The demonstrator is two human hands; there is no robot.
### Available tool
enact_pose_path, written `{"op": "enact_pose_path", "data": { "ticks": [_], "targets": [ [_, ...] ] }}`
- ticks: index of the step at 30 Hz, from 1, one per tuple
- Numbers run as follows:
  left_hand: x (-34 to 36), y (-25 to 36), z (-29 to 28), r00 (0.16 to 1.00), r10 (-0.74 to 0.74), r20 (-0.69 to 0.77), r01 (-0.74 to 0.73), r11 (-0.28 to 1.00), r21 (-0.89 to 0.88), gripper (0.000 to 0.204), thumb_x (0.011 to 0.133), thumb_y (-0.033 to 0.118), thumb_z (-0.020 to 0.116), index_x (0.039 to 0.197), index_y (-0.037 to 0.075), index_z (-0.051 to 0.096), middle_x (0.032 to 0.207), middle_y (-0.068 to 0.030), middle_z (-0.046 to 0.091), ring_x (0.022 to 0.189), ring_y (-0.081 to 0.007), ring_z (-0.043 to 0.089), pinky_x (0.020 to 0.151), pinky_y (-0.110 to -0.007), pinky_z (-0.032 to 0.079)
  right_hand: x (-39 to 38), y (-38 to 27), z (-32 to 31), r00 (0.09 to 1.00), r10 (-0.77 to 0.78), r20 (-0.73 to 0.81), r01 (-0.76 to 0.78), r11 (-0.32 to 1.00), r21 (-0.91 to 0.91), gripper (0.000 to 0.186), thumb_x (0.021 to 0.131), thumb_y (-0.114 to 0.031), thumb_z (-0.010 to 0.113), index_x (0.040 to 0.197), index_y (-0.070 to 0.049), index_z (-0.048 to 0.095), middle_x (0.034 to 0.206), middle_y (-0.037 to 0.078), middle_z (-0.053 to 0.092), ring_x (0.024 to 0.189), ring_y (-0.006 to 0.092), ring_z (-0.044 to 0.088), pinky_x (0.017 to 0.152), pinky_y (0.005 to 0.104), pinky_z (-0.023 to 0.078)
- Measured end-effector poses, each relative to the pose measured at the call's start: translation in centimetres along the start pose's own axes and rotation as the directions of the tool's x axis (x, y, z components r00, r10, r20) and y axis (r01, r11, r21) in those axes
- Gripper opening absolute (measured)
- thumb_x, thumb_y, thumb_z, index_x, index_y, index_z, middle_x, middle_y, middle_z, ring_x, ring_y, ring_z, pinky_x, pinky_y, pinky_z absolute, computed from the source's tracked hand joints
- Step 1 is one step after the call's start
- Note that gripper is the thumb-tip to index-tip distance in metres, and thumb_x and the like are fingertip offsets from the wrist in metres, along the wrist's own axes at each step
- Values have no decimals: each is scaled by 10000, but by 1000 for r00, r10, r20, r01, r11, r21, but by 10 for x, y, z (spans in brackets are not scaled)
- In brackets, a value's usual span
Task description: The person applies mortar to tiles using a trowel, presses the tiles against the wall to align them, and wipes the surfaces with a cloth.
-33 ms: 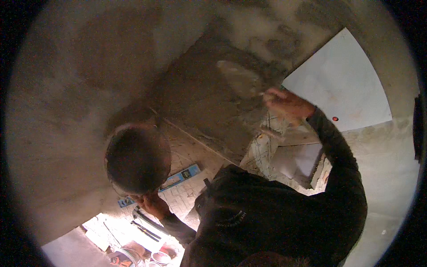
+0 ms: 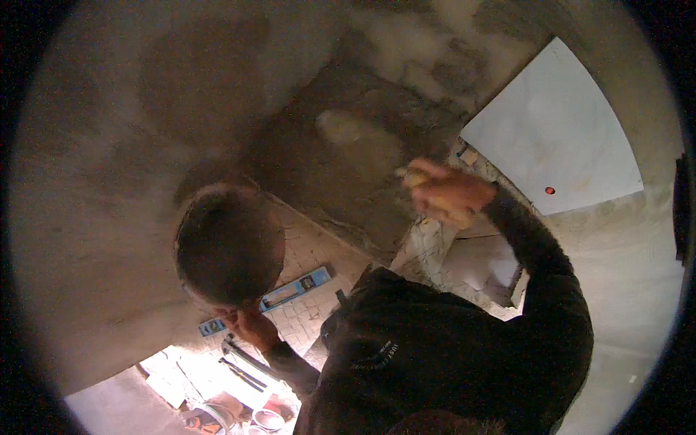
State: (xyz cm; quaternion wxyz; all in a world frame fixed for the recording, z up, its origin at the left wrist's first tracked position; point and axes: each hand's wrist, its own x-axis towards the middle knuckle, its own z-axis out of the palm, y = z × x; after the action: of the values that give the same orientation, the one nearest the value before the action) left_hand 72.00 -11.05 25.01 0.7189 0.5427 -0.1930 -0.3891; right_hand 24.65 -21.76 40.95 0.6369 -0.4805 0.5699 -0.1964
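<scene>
My left hand (image 2: 250,325) grips the near rim of a round bucket (image 2: 230,246) at the left, its mouth facing me and its inside dark. My right hand (image 2: 451,194) is closed round the handle end of a trowel (image 2: 362,148). Smeared by motion, the trowel's pale blade points to the upper left, over a patch of wet grey mortar (image 2: 312,170). I cannot make out whether the blade touches it. A thin straight edge borders the mortar on the near side.
Beside the bucket lies a blue spirit level (image 2: 296,288). A large white tile (image 2: 554,130) with a red spot is at the right; another pale panel (image 2: 482,264) lies nearer. Dark long-handled tools (image 2: 244,373) and a white tub (image 2: 268,419) sit in bright light at lower left.
My right hand and the trowel have moved left and a little nearer across the mortar. The bucket, still in my left hand, appears slightly further right.
</scene>
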Motion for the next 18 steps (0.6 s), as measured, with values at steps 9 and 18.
{"op": "enact_pose_path", "data": {
  "ticks": [9,18],
  "targets": [
    [-37,37,90,968,144,206,-138,990,-42,575,883,77,670,1420,-7,481,1385,-152,567,1231,-291,574,1015,-462,510,55,36,4,508,-861,26,649,363,-668,549,1015,-378,651,1422,-59,467,1164,158,678,1053,314,677,900,435,536],
    [-95,16,15,976,109,186,-213,627,749,802,938,143,712,1600,84,263,1596,-184,351,1471,-322,351,1188,-432,359,-23,63,-214,518,-756,-400,-470,139,-872,426,1019,-318,627,1393,-124,568,1477,224,508,1187,413,639,958,476,557]
  ]
}}
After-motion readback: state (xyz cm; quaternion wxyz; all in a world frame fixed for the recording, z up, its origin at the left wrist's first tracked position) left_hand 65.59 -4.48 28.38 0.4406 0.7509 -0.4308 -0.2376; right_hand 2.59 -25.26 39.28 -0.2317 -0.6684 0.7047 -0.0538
